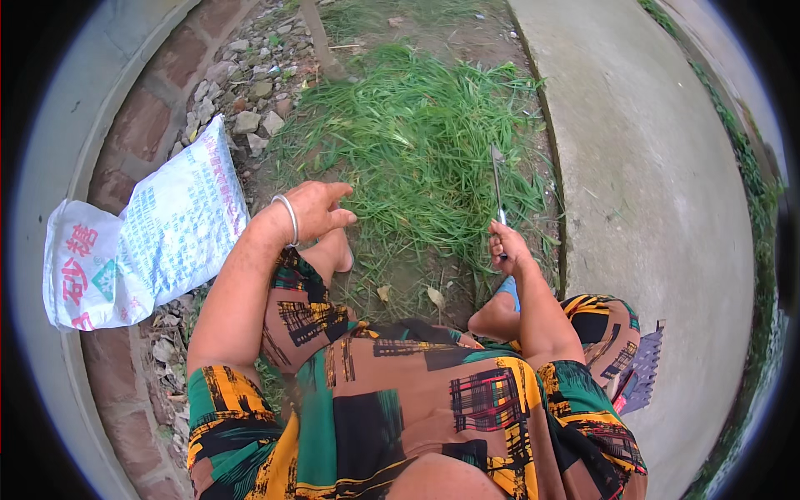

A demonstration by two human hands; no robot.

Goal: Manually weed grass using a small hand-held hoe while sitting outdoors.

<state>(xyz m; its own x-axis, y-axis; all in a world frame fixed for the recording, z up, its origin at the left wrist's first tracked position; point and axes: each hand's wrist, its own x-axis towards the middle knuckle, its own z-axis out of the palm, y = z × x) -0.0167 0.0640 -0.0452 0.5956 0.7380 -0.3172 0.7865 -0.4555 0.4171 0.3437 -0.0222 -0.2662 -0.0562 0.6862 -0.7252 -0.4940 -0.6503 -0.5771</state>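
My right hand [507, 247] is closed around the handle of a slim metal hand tool [498, 181], which looks like a sickle. Its shaft points away from me and its small flat blade lies against the right side of a heap of cut green grass [406, 144]. At the heap's near left edge, my left hand [315, 209] hovers with the index finger and thumb apart. Nothing shows in it, though its other fingers are partly hidden. A silver bangle [287, 219] circles that wrist.
A white woven sack [184, 219] bearing print leans at the left, by rubble stones [250, 122] and a brick border [140, 128]. A thin trunk [319, 37] rises beyond. Along the right runs a raised concrete path [637, 162], with a purple mat-like item [644, 375] near my knee.
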